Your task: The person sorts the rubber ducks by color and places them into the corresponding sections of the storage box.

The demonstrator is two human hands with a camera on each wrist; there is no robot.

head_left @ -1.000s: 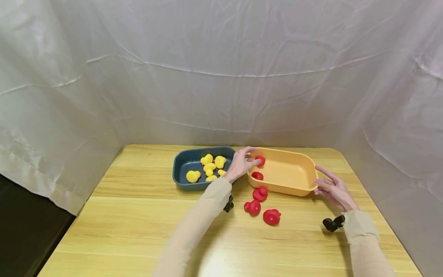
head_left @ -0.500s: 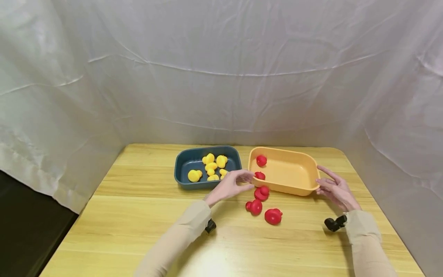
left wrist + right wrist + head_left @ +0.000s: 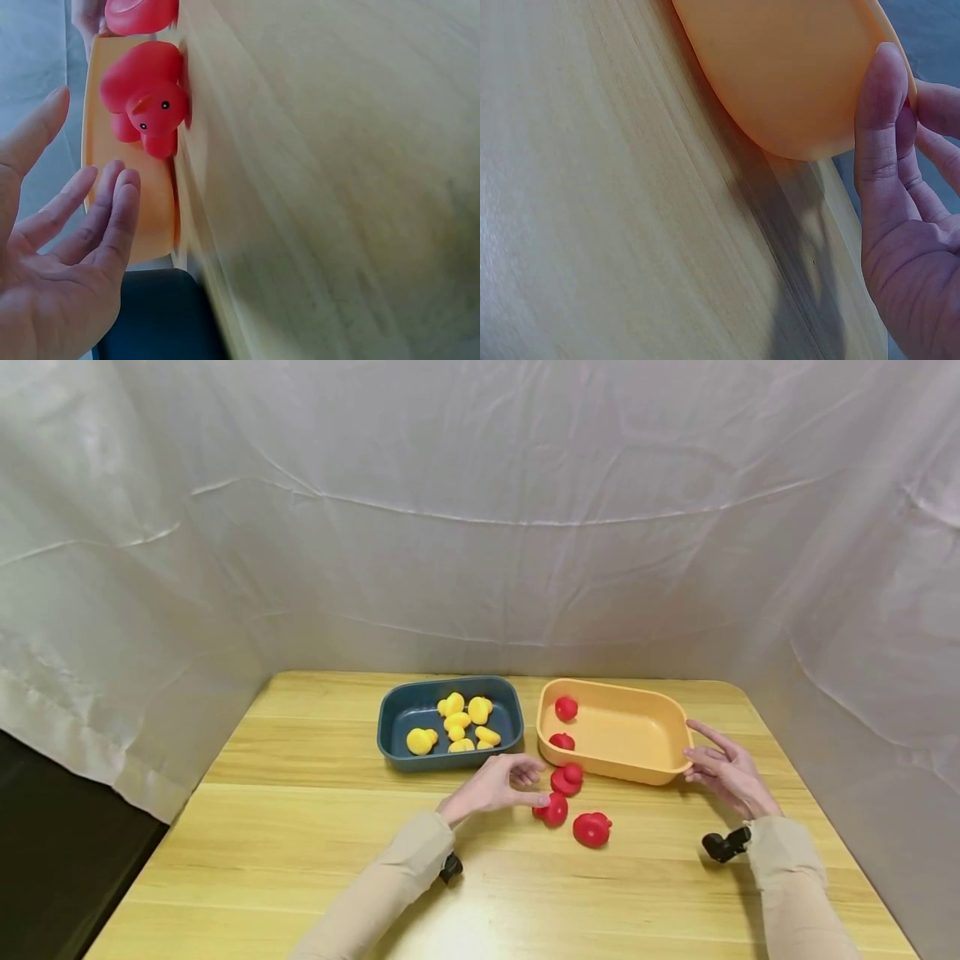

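My left hand (image 3: 498,787) is spread with nothing between thumb and fingers, its thumb just over a red rubber duck (image 3: 555,811) in the head view. Whether the thumb touches that duck I cannot tell. The duck's face (image 3: 154,112) is turned towards the left wrist camera. Two more red ducks lie close by, one by the orange tray (image 3: 618,772), the other red duck (image 3: 592,830) farther right. Inside the tray are a red duck (image 3: 566,708) at the back and another at the front left. With fairly straight thumb and index finger, my right hand (image 3: 726,772) touches the tray's right end.
A dark blue tray (image 3: 420,763) with several yellow ducks (image 3: 457,723) stands left of the orange one. Both trays stand near the table's back edge. A grey cloth (image 3: 487,568) hangs behind and at the sides.
My left hand has moved from the orange tray's left end, back down towards the viewer, to the red ducks on the table. The right hand stays at the tray's end.
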